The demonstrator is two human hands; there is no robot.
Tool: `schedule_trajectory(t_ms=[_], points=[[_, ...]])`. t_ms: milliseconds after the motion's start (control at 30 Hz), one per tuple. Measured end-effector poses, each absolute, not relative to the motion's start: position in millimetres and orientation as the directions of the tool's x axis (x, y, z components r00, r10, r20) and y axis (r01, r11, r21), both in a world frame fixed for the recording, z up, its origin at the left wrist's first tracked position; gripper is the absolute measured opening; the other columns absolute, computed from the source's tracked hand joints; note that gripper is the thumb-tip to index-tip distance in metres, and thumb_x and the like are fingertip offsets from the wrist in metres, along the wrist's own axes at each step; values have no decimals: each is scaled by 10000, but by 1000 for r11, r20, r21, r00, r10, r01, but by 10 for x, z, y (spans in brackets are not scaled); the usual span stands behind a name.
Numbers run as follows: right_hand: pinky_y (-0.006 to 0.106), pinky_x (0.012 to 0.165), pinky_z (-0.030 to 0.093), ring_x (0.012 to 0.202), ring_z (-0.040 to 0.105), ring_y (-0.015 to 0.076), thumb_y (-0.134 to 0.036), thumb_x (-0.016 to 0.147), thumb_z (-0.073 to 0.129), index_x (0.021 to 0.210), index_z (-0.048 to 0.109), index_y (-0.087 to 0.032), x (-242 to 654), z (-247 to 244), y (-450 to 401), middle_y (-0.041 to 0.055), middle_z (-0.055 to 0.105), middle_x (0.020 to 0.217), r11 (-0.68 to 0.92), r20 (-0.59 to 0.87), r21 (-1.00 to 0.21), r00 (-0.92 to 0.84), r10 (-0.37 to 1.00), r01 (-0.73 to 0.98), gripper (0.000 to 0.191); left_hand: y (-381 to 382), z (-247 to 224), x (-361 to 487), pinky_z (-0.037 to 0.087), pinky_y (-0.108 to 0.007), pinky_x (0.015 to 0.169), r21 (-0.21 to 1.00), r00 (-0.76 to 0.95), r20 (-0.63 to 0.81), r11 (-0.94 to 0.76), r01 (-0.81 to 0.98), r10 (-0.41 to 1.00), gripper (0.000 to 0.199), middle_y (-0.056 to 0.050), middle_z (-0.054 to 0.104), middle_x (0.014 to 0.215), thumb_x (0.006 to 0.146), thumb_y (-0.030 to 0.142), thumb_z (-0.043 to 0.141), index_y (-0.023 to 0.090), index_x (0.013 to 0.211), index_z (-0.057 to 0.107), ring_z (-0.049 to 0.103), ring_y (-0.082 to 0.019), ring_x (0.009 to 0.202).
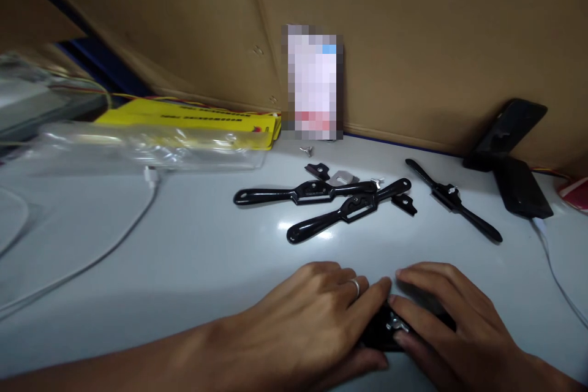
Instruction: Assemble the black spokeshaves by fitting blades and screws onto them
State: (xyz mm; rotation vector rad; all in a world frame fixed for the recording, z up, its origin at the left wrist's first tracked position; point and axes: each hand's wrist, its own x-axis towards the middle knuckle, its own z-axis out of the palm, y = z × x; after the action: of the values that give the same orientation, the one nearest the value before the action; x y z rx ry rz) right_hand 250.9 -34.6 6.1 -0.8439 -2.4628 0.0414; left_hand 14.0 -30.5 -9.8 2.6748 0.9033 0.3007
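Observation:
Near the front edge of the view, my left hand (321,312) is wrapped round the left part of a black metal tool (379,327), a ring on one finger. My right hand (454,312) grips the right part of the same tool, its thumb and fingers beside a silver wing screw (395,323). Much of the tool is hidden under both hands. Beyond them lie two black two-handled tool bodies, one (312,192) partly touching the other (358,207). A third black tool (448,196) with a silver screw lies at the right.
Small black plates (405,203), a silver plate (342,178) and loose wing screws (307,150) lie behind. Yellow packaging (184,115) and clear plastic (151,146) are at the back left. A black phone stand (509,135) and white cables (124,236) are also there.

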Motion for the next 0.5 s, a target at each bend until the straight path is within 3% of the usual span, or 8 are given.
schedule_trajectory(t_ms=[133, 300, 500], points=[[304, 800, 603, 917, 677, 181, -109, 912, 537, 996, 717, -216, 2504, 19, -364, 68, 742, 1016, 817, 486, -172, -674, 556, 550, 226, -300, -80, 141, 473, -282, 614, 385, 774, 120, -747, 542, 622, 287, -8, 653, 783, 1009, 473, 538, 187, 1021, 519, 593, -156, 640], [300, 762, 594, 877, 663, 179, -129, 921, 527, 1032, 703, -208, 2507, 7, -378, 77, 735, 995, 808, 437, -213, -686, 582, 550, 222, -292, -67, 145, 451, -280, 601, 376, 772, 141, -755, 537, 619, 278, 8, 626, 740, 995, 463, 566, 196, 981, 488, 578, -151, 620], [309, 822, 591, 884, 671, 171, -66, 937, 467, 1013, 664, -179, 2486, 25, -370, 65, 744, 966, 856, 465, -156, -728, 503, 492, 240, -285, -52, 160, 409, -289, 571, 346, 781, 125, -765, 543, 611, 285, 4, 639, 755, 985, 456, 590, 199, 949, 474, 565, -157, 605]])
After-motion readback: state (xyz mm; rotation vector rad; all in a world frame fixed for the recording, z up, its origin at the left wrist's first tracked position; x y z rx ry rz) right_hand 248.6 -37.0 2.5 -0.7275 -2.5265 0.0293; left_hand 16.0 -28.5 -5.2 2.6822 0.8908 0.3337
